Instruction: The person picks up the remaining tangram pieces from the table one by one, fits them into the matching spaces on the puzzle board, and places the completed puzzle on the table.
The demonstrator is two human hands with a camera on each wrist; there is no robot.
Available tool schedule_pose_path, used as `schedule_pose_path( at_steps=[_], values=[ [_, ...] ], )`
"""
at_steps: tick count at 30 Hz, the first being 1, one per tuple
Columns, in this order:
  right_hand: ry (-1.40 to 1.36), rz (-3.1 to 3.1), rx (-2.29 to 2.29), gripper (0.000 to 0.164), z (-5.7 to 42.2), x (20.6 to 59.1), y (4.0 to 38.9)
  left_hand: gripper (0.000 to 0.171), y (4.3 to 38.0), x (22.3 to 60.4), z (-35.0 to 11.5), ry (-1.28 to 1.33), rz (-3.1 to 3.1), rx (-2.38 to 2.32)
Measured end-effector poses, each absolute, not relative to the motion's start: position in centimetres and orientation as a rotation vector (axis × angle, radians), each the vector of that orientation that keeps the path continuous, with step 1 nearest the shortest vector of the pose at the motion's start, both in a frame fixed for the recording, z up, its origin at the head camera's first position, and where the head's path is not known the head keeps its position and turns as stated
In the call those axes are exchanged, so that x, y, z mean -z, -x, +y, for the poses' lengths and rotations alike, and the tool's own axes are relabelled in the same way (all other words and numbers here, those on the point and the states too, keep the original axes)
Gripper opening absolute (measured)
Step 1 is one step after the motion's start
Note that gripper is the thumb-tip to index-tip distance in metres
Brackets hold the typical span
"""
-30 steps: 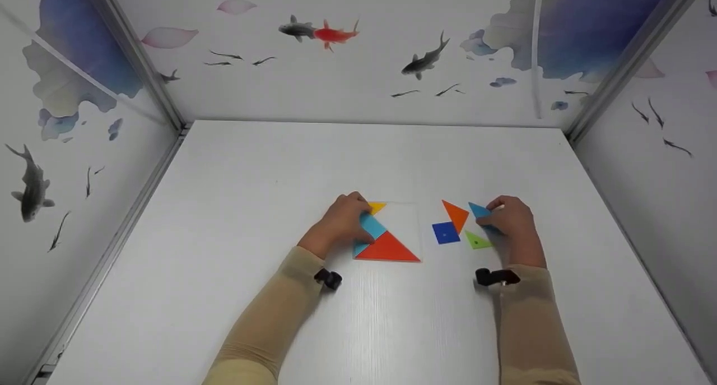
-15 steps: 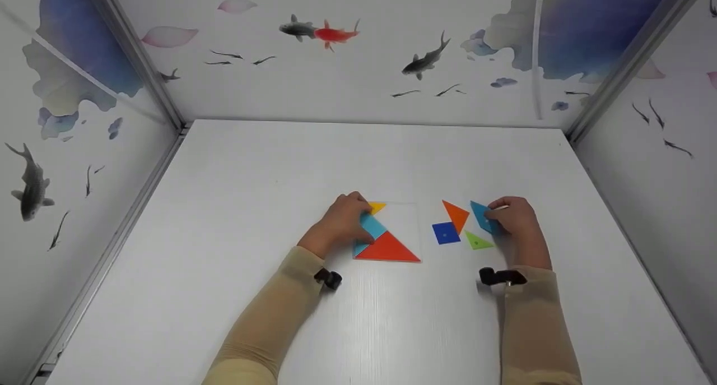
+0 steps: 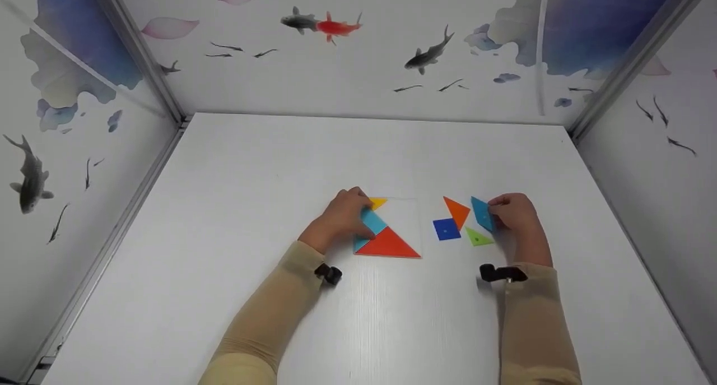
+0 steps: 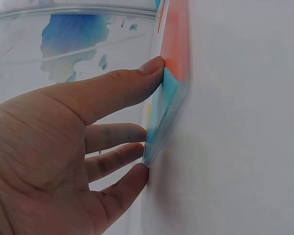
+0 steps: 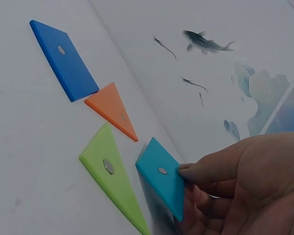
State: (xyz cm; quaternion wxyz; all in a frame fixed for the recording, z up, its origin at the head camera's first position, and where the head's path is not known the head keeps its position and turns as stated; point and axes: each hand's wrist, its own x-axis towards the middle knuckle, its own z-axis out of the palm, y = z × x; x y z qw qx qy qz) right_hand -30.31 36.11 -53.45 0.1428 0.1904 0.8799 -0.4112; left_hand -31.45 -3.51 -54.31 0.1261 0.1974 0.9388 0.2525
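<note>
My right hand [image 3: 514, 212] pinches a light blue tangram parallelogram [image 5: 160, 171] between thumb and fingers. The piece is tilted up and has a small silver dot on its face. My left hand [image 3: 340, 217] rests its thumb and fingertips on a square tangram board [image 3: 404, 217] with a large red triangle [image 3: 389, 245], a light blue piece [image 3: 374, 222] and a yellow piece [image 3: 378, 203] on it. My left hand partly covers the light blue and yellow pieces.
Between the board and my right hand lie an orange triangle [image 3: 457, 211], a dark blue square [image 3: 446, 229] and a green triangle [image 3: 478, 237]. The white tabletop [image 3: 269, 166] meets printed panels [image 3: 358, 82] at the back and sides.
My right hand has tilted up the light blue parallelogram and shifted slightly right, so more of the piece shows. The left hand stays on the board. The head view has shifted slightly.
</note>
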Motion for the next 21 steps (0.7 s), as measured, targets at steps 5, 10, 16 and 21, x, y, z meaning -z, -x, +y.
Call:
schedule_pose_path(
  at_steps=[5, 10, 16, 21],
  values=[
    [-0.56, 2.528, 1.223, 0.042, 35.83, 53.11, 30.3, 0.069, 31.59, 54.25, -3.61, -0.561, 2.735, -0.729],
    [-0.572, 2.537, 1.244, 0.043, 35.75, 52.72, 30.08, 0.067, 31.73, 54.35, -3.72, -0.622, 2.727, -0.748],
    [-0.585, 2.544, 1.298, 0.043, 35.69, 52.57, 29.96, 0.064, 31.84, 54.64, -3.75, -0.63, 2.733, -0.764],
    [-0.629, 2.528, 1.322, 0.043, 35.8, 52.49, 29.92, 0.065, 31.79, 54.65, -3.64, -0.608, 2.723, -0.779]
  ],
)
